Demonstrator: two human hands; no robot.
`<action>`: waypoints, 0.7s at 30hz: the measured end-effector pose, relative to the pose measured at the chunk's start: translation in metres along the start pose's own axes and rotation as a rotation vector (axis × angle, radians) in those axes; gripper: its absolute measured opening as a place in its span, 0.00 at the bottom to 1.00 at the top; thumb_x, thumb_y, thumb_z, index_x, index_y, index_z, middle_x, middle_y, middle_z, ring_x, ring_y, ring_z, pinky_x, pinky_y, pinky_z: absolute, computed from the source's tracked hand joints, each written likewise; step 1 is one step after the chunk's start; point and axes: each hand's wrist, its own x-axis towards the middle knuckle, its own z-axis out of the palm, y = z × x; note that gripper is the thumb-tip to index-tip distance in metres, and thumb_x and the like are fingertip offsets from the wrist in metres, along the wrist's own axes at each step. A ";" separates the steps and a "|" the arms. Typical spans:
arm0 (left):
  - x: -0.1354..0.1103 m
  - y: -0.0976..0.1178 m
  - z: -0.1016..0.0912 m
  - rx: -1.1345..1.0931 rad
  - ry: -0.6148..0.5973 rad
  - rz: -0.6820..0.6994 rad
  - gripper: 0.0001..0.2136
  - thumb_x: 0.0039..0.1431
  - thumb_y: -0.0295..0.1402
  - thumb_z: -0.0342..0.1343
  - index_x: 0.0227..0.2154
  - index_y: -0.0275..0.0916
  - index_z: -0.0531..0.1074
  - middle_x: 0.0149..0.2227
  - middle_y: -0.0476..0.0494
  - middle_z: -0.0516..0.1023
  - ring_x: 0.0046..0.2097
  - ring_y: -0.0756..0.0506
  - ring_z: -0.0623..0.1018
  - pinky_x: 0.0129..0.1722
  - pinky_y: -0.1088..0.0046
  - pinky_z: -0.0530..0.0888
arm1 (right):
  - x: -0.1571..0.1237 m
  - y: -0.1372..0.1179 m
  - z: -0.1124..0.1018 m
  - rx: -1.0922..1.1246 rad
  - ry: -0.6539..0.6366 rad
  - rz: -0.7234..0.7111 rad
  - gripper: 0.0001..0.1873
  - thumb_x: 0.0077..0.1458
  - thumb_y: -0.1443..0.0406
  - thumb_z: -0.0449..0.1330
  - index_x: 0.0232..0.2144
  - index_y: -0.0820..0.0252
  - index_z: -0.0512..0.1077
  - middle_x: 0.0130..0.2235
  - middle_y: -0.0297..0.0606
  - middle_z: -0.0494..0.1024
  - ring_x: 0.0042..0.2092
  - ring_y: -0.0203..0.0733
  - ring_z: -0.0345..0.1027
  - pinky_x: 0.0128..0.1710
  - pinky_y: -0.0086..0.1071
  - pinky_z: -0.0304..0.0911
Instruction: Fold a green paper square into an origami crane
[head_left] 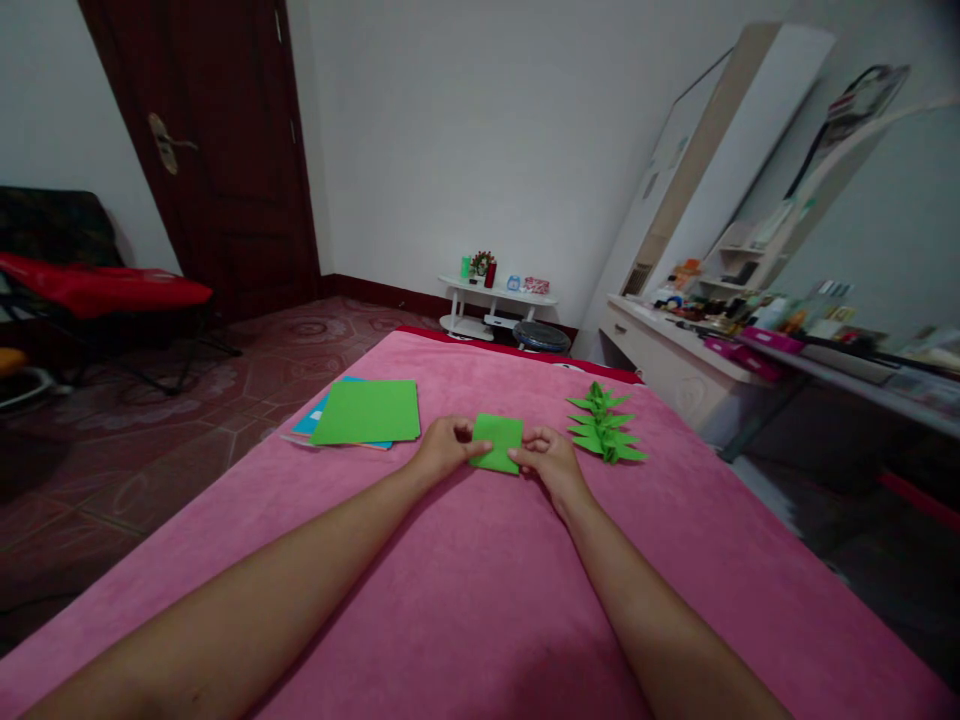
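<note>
A small folded green paper (pixel 498 441) lies on the pink cloth (pixel 480 590). My left hand (pixel 444 449) pinches its left edge with curled fingers. My right hand (pixel 547 462) pinches its right lower corner, fingers closed too. To the right of my right hand sits a folded green paper tree shape (pixel 604 424). Left of my left hand lies a stack of paper sheets (pixel 367 411), green on top with blue beneath.
The pink cloth covers a wide surface running away from me. Beyond it stand a small white table (pixel 498 297) with trinkets and a dark round stool (pixel 541 336). A cluttered desk (pixel 697 345) is at right, a red chair (pixel 101 285) and dark door (pixel 217 150) at left.
</note>
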 end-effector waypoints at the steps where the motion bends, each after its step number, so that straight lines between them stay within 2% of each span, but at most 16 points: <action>1: 0.000 0.000 0.000 -0.030 0.008 -0.013 0.16 0.35 0.43 0.66 0.21 0.35 0.71 0.21 0.50 0.71 0.24 0.51 0.69 0.26 0.75 0.65 | -0.002 -0.003 0.000 0.043 -0.014 0.008 0.19 0.32 0.59 0.68 0.25 0.59 0.65 0.18 0.26 0.70 0.16 0.32 0.61 0.15 0.26 0.57; 5: 0.000 0.000 0.003 -0.151 0.037 -0.048 0.18 0.35 0.44 0.67 0.22 0.34 0.71 0.20 0.50 0.72 0.22 0.52 0.69 0.24 0.76 0.65 | -0.007 -0.008 -0.001 0.188 -0.054 0.024 0.19 0.33 0.60 0.69 0.27 0.60 0.67 0.18 0.26 0.70 0.15 0.30 0.59 0.14 0.23 0.54; 11: -0.006 0.008 0.004 -0.219 -0.023 -0.029 0.18 0.41 0.44 0.65 0.30 0.34 0.78 0.28 0.43 0.79 0.27 0.49 0.75 0.30 0.74 0.70 | -0.005 0.003 -0.003 0.157 -0.044 -0.038 0.17 0.38 0.59 0.68 0.29 0.60 0.68 0.20 0.27 0.70 0.16 0.29 0.58 0.14 0.23 0.52; 15: -0.010 0.012 0.004 -0.257 -0.012 -0.038 0.15 0.44 0.43 0.63 0.29 0.34 0.79 0.28 0.43 0.80 0.27 0.49 0.74 0.29 0.75 0.68 | -0.006 0.001 -0.002 0.115 0.085 -0.180 0.15 0.38 0.63 0.68 0.29 0.59 0.68 0.26 0.30 0.72 0.25 0.33 0.65 0.24 0.26 0.61; 17: -0.011 0.013 0.005 -0.281 0.005 -0.051 0.14 0.45 0.42 0.63 0.29 0.34 0.79 0.28 0.42 0.80 0.27 0.49 0.74 0.29 0.75 0.68 | -0.008 -0.003 0.000 0.065 0.149 -0.258 0.14 0.38 0.65 0.67 0.29 0.58 0.68 0.28 0.31 0.72 0.30 0.35 0.66 0.29 0.27 0.62; 21: -0.012 0.017 0.006 -0.292 0.036 -0.052 0.13 0.45 0.40 0.63 0.28 0.34 0.79 0.27 0.43 0.79 0.26 0.50 0.74 0.28 0.75 0.68 | -0.008 -0.007 0.001 0.018 0.160 -0.277 0.12 0.42 0.64 0.65 0.32 0.58 0.71 0.30 0.33 0.72 0.33 0.38 0.66 0.32 0.28 0.62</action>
